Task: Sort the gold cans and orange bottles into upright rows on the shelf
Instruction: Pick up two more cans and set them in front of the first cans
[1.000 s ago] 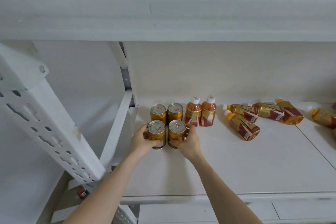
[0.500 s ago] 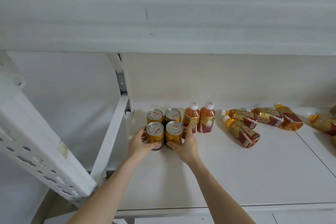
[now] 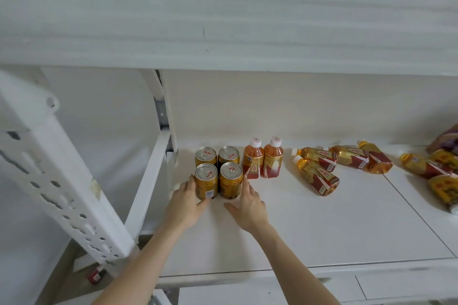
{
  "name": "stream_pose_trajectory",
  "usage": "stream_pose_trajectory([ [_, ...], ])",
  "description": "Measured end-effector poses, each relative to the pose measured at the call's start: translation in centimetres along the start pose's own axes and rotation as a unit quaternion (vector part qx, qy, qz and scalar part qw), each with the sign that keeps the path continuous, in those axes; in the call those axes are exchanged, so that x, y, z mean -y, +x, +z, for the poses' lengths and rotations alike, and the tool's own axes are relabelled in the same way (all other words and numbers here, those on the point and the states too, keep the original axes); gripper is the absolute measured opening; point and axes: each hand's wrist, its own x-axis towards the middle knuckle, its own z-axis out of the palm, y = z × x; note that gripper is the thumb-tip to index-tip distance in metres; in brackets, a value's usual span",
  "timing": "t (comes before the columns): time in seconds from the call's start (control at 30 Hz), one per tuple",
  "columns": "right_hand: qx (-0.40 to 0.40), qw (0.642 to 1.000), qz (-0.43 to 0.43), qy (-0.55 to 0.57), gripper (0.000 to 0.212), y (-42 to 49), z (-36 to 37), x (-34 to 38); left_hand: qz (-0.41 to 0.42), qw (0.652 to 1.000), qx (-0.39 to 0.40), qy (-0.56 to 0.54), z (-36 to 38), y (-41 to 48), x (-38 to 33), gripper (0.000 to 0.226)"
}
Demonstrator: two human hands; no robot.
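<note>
Several gold cans stand upright in a square block at the shelf's (image 3: 322, 230) back left. My left hand (image 3: 186, 203) rests against the front left can (image 3: 206, 181), fingers straight along its left side and thumb at its base. My right hand (image 3: 247, 205) lies flat on the shelf with straight fingers touching the right side of the front right can (image 3: 231, 180). Two orange bottles (image 3: 262, 157) with white caps stand upright right of the cans. Several more orange bottles (image 3: 319, 176) lie on their sides further right, and others (image 3: 431, 168) lie near the right edge.
A white perforated shelf post (image 3: 62, 181) slants through the left foreground. The upper shelf board (image 3: 223, 22) hangs overhead. A bag (image 3: 446, 141) lies at the far right. A small red object (image 3: 95, 276) sits on the floor below.
Both hands have loosened from around the front cans: fingers now lie straight beside them and the right palm has dropped flat onto the shelf. The view has shifted.
</note>
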Motion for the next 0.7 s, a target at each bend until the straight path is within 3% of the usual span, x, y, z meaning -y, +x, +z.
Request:
stream_pose_trajectory([
  [0.2, -0.022, 0.989, -0.065, -0.132, 0.079, -4.0, -0.7, -1.9, 0.062, 0.979, 0.031, 0.191, -0.4, -4.2, 1.1, 0.071],
  [0.43, -0.065, 0.975, -0.098, -0.191, 0.074, -10.5, -2.0, -3.7, 0.113, 0.965, 0.008, 0.238, -0.8, -10.7, 1.1, 0.065],
  [0.7, -0.111, 0.971, -0.058, -0.202, 0.074, -15.6, -4.9, -7.7, 0.194, 0.949, -0.072, 0.236, 0.6, -15.0, -2.2, 0.061],
])
